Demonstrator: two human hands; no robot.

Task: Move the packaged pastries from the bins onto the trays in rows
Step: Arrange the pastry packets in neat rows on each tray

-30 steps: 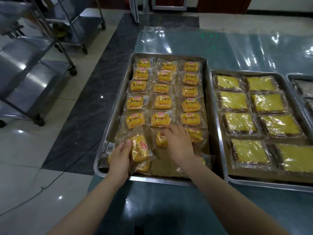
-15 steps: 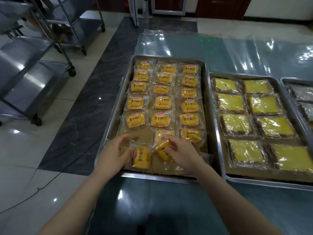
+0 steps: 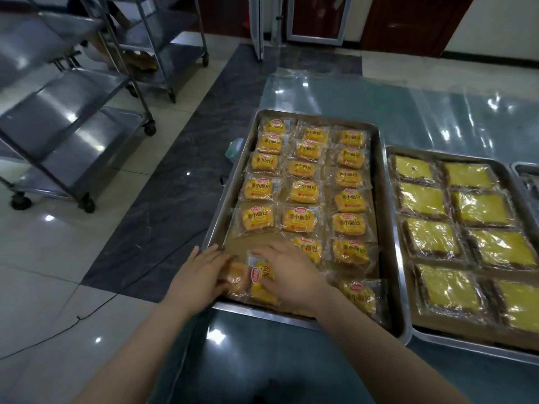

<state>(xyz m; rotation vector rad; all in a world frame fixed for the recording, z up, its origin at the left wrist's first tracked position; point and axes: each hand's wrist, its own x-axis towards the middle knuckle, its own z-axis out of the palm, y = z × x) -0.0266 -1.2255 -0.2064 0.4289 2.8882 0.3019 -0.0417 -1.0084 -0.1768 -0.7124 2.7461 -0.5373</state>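
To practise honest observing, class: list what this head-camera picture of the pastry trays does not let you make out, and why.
Head view: left hand covers part of the leftmost packet; its label is unseen.
Head view: right hand overlaps the red-labelled packet; its grip underneath is unseen.
Head view: third tray cut off by the right edge; contents unclear.
Bins: out of frame.

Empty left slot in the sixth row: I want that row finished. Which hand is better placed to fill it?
Left hand, probably: it touches a pack just below the slot; the right hand covers the turned pack beside it.
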